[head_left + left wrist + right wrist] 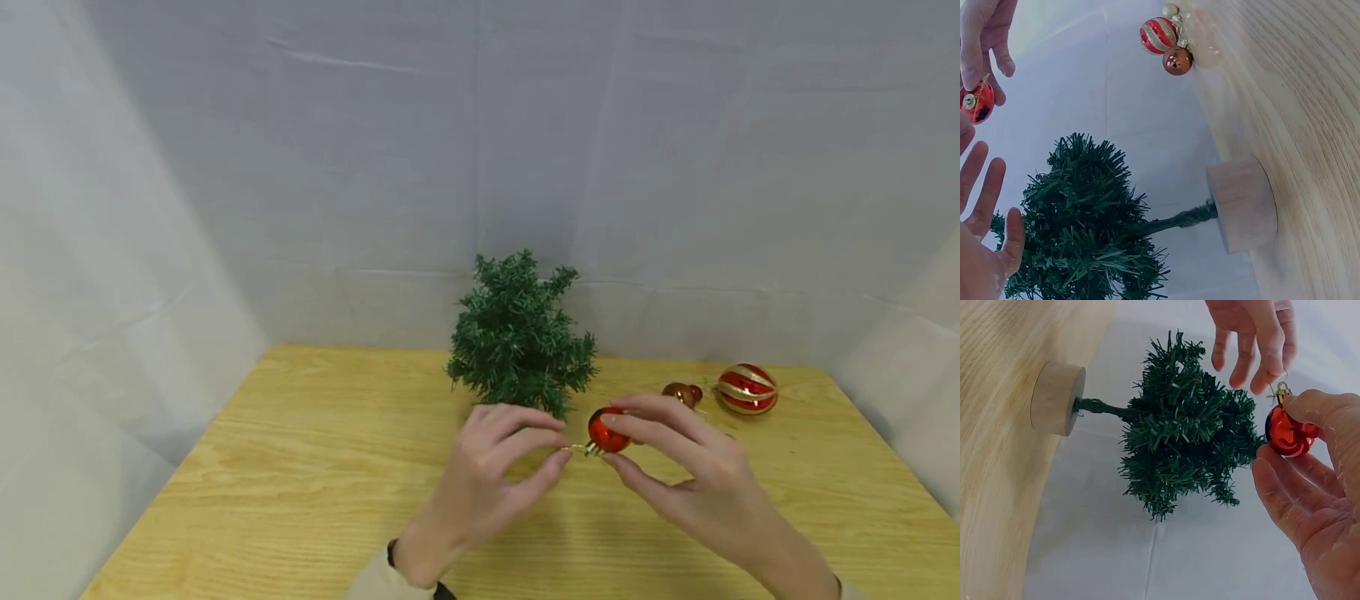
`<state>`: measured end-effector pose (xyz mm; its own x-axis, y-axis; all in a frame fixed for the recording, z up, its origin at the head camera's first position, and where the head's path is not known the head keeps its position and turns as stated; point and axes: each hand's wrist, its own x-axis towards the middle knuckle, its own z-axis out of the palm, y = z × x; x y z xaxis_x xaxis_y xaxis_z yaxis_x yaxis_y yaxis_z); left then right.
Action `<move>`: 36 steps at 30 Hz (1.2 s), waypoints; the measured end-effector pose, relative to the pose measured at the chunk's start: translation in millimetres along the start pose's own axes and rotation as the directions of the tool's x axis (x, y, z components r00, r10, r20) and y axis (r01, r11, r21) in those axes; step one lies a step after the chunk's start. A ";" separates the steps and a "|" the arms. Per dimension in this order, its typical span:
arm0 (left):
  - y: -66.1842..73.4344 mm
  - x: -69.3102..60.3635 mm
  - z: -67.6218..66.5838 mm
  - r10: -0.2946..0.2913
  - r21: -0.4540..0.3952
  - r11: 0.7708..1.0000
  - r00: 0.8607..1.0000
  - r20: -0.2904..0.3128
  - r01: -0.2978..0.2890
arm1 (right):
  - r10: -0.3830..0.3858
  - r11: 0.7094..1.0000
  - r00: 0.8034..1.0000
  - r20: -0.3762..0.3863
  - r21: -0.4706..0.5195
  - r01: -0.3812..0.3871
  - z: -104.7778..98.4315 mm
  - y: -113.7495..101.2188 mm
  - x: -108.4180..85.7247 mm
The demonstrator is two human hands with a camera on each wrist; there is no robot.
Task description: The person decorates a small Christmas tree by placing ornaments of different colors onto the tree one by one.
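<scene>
A shiny red Christmas ball (608, 431) with a gold cap is held between the thumb and fingers of my right hand (693, 467). From its cap a thin gold string (574, 447) stretches left, its end pinched by my left hand (498, 467). In the right wrist view the cap and its loop (1282, 390) point toward the left hand's fingertips. Just behind both hands a small green artificial Christmas tree (521, 333) stands upright. Its round wooden base (1242, 203) shows in the wrist views but is hidden in the head view.
On the table's right side lie a red ball with gold stripes (747, 389) and a brown ball (678, 393), partly behind my right hand. A small pale ball (1170, 9) lies beside them. White cloth (375, 167) hangs behind the wooden table (300, 467).
</scene>
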<state>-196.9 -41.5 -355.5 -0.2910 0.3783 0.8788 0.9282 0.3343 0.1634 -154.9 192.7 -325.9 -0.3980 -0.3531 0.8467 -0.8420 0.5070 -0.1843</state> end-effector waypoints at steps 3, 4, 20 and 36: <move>0.1 -0.2 -0.1 -0.006 -0.018 1.000 1.000 -0.025 0.006 | 0.007 1.000 1.000 -0.001 0.009 -0.007 0.6 0.1 -0.2; 0.1 -0.3 -0.2 -0.009 -0.025 1.000 0.999 -0.033 0.008 | 0.011 1.000 1.000 -0.001 0.012 -0.011 0.7 0.2 -0.3; 4.8 -2.2 -1.6 -0.098 -0.125 0.988 0.993 -0.068 0.089 | 0.122 0.986 0.974 0.192 0.090 -0.141 8.3 -4.5 -0.5; 3.7 -2.2 -1.5 -0.108 -0.077 0.991 0.994 -0.024 0.106 | 0.037 0.999 0.997 0.065 0.034 -0.040 23.7 0.1 1.7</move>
<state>-192.6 -42.5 -356.1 -0.3840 0.3195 0.8663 0.9072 0.3052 0.2895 -164.4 173.5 -336.3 -0.4518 -0.3840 0.8053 -0.8374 0.4937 -0.2345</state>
